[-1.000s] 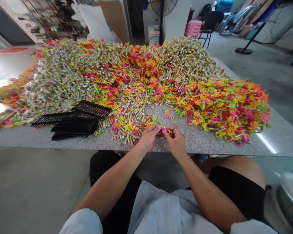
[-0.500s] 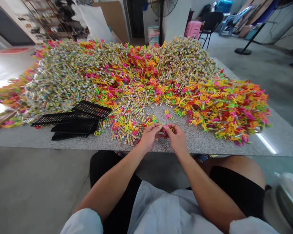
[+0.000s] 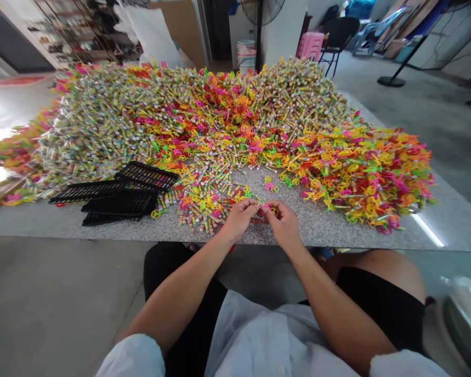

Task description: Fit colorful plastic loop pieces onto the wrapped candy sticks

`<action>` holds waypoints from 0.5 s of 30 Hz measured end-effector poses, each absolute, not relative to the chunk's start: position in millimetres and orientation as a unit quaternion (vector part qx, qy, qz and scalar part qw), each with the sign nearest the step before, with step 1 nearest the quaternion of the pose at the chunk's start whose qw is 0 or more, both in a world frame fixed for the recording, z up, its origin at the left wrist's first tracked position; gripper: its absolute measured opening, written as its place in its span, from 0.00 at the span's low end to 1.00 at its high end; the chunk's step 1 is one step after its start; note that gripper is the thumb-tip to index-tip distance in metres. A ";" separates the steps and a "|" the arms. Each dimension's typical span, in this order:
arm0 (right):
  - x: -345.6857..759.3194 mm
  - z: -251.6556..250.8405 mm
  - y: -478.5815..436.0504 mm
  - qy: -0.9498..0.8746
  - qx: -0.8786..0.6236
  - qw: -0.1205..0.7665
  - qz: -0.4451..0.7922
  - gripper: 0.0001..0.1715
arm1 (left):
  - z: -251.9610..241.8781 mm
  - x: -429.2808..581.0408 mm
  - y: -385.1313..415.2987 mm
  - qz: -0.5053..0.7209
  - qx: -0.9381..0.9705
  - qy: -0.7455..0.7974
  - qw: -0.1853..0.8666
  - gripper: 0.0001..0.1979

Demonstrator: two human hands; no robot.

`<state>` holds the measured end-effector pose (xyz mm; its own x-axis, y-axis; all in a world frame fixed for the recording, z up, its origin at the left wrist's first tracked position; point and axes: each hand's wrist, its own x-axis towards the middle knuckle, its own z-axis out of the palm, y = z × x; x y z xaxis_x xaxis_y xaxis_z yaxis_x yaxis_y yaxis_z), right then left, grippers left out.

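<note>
My left hand and my right hand meet fingertip to fingertip just above the front edge of the table. Between them is a small pink plastic piece, pinched by my right thumb and forefinger. A yellow ring-shaped piece shows by the right fingers. My left fingers are closed in a pinch at the pink piece; a bit of yellow-green shows there, too small to name. Left of my left hand lies a loose heap of small patterned tubes with colourful plastic pieces among them.
A big mound of wrapped tubes covers the back of the speckled stone table. Bright plastic pieces are heaped at the right. Several black plastic grid trays lie stacked at the left. A fan stands behind.
My hands stay in nearly the same place, with the fingertips slightly shifted around the pink piece. A small red thing now shows below my left wrist at the table edge.
</note>
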<state>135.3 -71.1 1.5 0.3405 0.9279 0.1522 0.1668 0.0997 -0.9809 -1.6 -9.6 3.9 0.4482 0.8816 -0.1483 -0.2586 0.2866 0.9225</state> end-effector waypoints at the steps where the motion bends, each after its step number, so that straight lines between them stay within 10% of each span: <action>1: 136.4 2.3 -71.9 -0.478 -0.584 0.570 0.324 0.17 | 3.8 -2.8 -8.6 0.390 0.442 0.345 0.731 0.11; 15: 175.6 28.2 -58.2 -0.625 -0.480 0.450 0.420 0.14 | 7.3 -16.4 -1.6 0.247 0.461 0.355 0.775 0.08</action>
